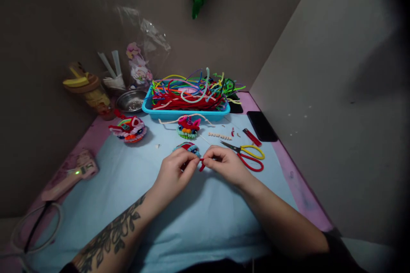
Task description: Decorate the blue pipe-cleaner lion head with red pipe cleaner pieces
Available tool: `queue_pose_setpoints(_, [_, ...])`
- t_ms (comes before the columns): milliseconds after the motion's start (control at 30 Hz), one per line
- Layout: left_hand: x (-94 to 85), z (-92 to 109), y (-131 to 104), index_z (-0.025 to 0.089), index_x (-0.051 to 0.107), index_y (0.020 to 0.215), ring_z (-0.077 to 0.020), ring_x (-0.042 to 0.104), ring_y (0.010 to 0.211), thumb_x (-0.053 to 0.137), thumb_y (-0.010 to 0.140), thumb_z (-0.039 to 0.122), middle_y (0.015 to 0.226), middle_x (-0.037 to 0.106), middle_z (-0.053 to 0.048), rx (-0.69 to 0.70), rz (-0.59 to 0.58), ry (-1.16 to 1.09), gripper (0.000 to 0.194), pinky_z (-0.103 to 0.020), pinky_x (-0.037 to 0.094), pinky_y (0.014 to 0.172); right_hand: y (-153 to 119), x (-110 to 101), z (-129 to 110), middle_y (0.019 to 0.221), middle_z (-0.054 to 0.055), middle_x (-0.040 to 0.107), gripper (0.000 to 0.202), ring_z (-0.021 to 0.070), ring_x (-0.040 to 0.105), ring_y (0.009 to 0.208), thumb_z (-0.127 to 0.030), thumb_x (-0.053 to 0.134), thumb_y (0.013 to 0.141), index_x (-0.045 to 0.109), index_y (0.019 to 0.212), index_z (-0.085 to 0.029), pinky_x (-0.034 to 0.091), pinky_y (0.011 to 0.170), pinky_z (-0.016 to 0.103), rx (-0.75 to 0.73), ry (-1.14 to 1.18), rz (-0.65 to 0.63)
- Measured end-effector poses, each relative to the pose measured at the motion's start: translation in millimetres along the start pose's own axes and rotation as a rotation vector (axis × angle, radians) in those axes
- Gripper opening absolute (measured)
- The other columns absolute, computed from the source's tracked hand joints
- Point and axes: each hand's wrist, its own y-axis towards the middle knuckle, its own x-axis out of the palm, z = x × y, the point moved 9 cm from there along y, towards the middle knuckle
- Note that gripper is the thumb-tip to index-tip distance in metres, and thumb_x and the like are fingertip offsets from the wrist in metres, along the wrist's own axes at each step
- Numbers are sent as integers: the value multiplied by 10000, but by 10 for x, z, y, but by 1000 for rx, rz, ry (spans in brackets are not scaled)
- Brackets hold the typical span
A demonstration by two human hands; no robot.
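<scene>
Between my two hands, over the pale blue sheet (128, 204), is a short red pipe cleaner (202, 165). My left hand (179, 166) pinches it from one side, thumb against forefinger. From the other side my right hand (224, 164) pinches it too, fingertips almost meeting the left ones. Just behind the hands sits a small red and blue pipe-cleaner figure (188, 146), partly covered by my left hand. Another small figure (188, 127) with pink ears stands beyond it. Scissors (248, 153) with one yellow and one red handle lie open beside my right hand.
A blue tray (185, 115) heaped with coloured pipe cleaners stands at the back. A larger finished figure (128, 129) and a pink glue gun (72, 175) with a cable are at left. At right lie a black phone (262, 126), a red cutter (252, 137) and a beige twisted strip (220, 136).
</scene>
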Motion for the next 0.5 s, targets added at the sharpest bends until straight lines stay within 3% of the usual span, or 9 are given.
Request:
queue_pose_setpoints(233, [28, 35, -31, 172, 645, 791, -123, 542, 648, 527, 850, 183, 704, 586, -20, 8, 7, 18, 133, -231, 422, 599, -25, 2, 151, 514, -54, 478, 213, 69, 388, 459, -338, 661, 737, 575, 649, -164, 301, 456, 204, 73, 263, 130])
queue_pose_setpoints(500, [51, -96, -23, 178, 701, 866, -141, 593, 683, 599, 805, 197, 748, 652, -35, -106, 64, -109, 120, -237, 452, 576, -49, -69, 243, 489, -57, 466, 219, 74, 388, 445, -365, 654, 769, 575, 690, -176, 272, 438, 208, 12, 363, 276])
